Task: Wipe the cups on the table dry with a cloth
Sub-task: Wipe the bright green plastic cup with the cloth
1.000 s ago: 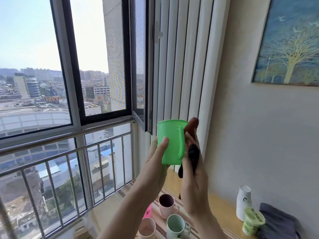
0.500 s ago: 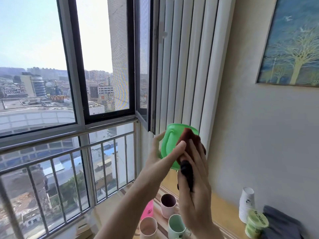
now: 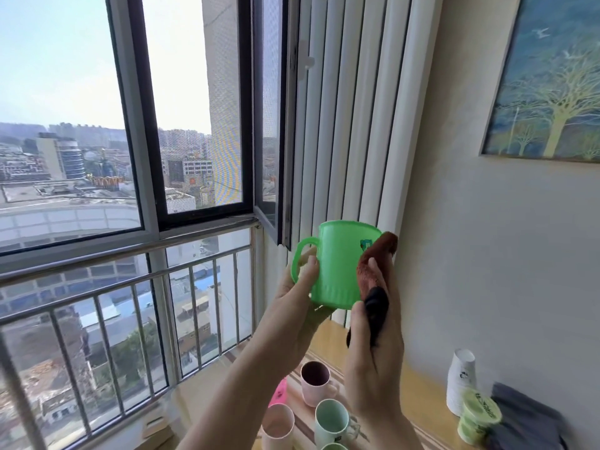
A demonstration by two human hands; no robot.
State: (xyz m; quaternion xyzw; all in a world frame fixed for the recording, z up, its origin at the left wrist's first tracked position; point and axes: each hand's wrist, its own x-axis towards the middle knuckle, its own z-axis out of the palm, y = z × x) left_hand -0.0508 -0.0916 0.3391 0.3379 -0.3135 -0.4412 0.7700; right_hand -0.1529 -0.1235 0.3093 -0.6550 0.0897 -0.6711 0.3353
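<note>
The left hand [image 3: 292, 306] grips a bright green plastic cup [image 3: 337, 264] while the right hand [image 3: 373, 345] presses a brown fuzzy cloth [image 3: 373, 271] on its side, so wiping seems under way, with more cups waiting on the wooden table [image 3: 418, 401].

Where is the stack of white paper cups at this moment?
In the head view, the paper cups stand at lower right on the table by the wall, just behind a green tub and left of a grey cloth.

Strong daylight pours in through the window [image 3: 130, 125] at the left, washing the sky nearly white. The wall [image 3: 487, 254] at right sits in soft, even shade. Wide-angle bending curves the window frames and railing [image 3: 130, 287]. Moiré shimmers on the insect screen [image 3: 224, 125]; bottom edges look slightly soft.
</note>
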